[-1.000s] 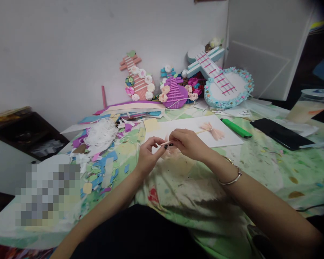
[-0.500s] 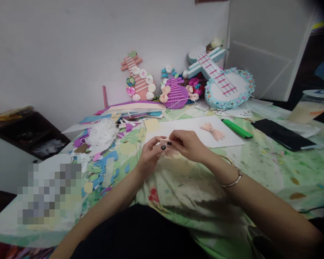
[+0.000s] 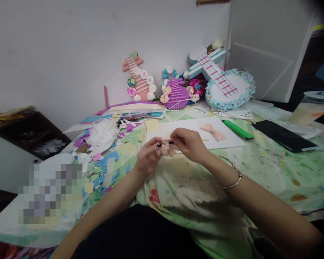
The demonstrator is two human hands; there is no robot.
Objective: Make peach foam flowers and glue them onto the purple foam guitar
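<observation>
My left hand (image 3: 148, 158) and my right hand (image 3: 190, 144) meet above the paint-stained green table cover (image 3: 194, 187). Both pinch a small folded piece of pale pink paper (image 3: 166, 149), and a thin pale strip (image 3: 167, 139) runs across the fingertips of both hands. A finished pink paper bow (image 3: 213, 131) lies on the white sheet (image 3: 224, 140) just beyond my right hand. A thin stick pokes out to the right of my right hand. I wear bangles on my right wrist (image 3: 230, 173).
A green marker (image 3: 237, 129) and a black phone (image 3: 282, 136) lie to the right. Paper scraps (image 3: 105, 169) and a tangle of white string (image 3: 102, 132) cover the left. Decorated foam guitars (image 3: 175, 91) lean on the wall. A plastic container (image 3: 310, 108) stands far right.
My hands have drawn a little closer together and the left fingers have curled onto the pink paper; the strip now sits higher across my fingertips.
</observation>
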